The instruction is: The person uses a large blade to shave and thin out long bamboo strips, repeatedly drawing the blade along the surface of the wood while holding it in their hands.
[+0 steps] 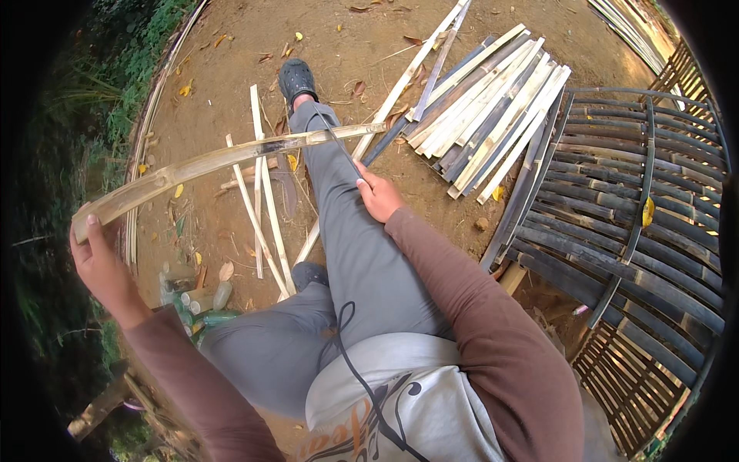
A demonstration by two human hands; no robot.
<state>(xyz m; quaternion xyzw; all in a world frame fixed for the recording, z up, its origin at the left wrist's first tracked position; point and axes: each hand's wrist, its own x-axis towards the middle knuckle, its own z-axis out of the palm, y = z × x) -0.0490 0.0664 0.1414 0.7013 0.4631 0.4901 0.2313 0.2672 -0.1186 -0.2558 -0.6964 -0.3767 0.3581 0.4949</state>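
A long split bamboo strip spans from my left hand across to my raised shin, its far end reaching just past the leg. My left hand is closed on its near-left end, thumb on top. In my right hand, resting by my knee, is a thin dark blade seen nearly edge-on. The blade crosses the strip over my shin; whether it touches the strip I cannot tell. Its handle is hidden in my fingers.
Split bamboo strips lie in a pile ahead on the right. A slatted bamboo bench stands to my right. Loose strips lie left of my leg, with several bottles nearer. Greenery borders the left.
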